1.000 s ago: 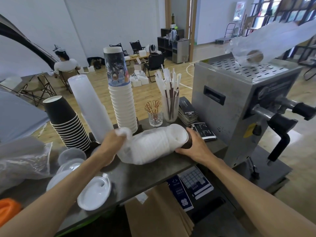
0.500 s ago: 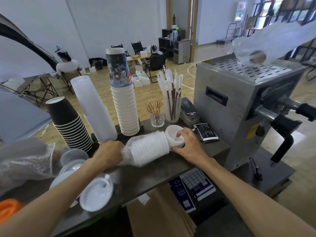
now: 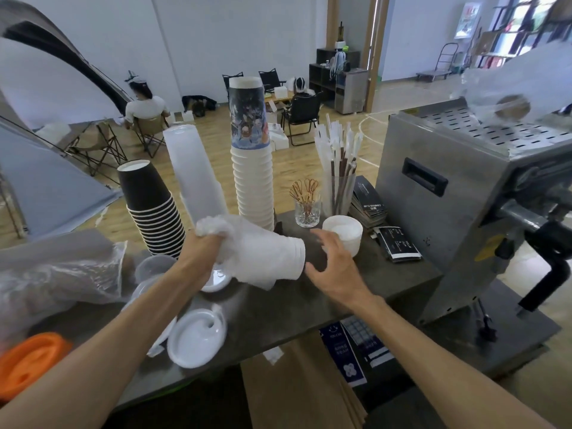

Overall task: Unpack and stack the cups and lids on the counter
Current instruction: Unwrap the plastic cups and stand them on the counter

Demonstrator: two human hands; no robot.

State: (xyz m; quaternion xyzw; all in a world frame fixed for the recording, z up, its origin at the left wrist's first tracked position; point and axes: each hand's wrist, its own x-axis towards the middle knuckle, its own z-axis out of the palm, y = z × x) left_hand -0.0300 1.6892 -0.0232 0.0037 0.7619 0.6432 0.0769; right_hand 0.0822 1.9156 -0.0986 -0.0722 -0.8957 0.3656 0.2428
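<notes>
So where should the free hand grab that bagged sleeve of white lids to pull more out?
Probably at the open end of the bagged sleeve of lids, coming from the right. The left hand grips the bunched closed end, so the sleeve lies sideways with its mouth facing the open right hand. Curl fingers around the outermost lid rims.

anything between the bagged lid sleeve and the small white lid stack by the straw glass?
Only the open right hand, hovering over bare counter between bagged lid sleeve and small lid stack. Head view.

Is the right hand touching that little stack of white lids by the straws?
Cannot tell. In the head view the right hand overlaps the lid stack.
</notes>
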